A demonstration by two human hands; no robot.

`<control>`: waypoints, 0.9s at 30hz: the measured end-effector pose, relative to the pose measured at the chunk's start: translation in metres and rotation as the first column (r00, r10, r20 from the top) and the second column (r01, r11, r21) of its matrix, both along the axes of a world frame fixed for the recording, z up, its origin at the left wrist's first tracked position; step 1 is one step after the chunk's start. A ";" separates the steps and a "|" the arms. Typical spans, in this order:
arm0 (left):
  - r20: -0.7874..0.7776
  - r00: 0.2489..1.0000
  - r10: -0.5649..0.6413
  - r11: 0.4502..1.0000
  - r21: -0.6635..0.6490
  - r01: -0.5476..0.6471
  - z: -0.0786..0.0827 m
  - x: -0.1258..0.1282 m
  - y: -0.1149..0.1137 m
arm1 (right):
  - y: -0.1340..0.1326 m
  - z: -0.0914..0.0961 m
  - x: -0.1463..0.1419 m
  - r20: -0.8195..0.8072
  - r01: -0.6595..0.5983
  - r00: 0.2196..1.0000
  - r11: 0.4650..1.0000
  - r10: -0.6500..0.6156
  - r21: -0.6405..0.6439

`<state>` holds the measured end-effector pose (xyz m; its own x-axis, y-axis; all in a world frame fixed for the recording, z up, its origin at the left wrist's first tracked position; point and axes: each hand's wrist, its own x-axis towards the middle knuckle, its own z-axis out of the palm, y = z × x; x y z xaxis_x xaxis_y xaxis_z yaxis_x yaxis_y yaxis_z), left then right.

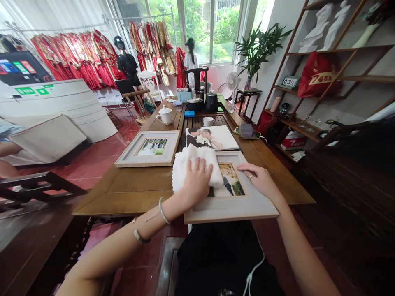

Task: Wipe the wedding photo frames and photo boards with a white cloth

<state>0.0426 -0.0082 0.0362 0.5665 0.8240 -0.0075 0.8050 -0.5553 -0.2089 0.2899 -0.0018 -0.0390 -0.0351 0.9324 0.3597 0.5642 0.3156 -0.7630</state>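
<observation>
My left hand (197, 181) lies flat, fingers spread, on a folded white towel (191, 162) that rests on the upper left of a pale framed photo (234, 207). This frame sits at the near edge of the wooden table (129, 193) and overhangs it toward my lap. My right hand (261, 177), a ring on one finger, rests open on the frame's right border, fingers pointing left. A second framed photo (149, 148) lies flat to the left. An unframed wedding photo print (212, 137) lies just behind the towel.
Farther along the table are a white teapot (166, 115), a white cup (208, 121), a black kettle (211, 101) and a phone (248, 131) on a cable. Wooden shelves (324, 78) stand right, red garments (77, 57) hang at the back, a dark chair (37, 185) is left.
</observation>
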 end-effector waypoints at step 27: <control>0.132 0.971 0.200 0.975 0.074 -0.211 0.001 -0.002 -0.010 | 0.000 0.000 -0.001 -0.019 0.011 1.000 1.000 -0.010 0.020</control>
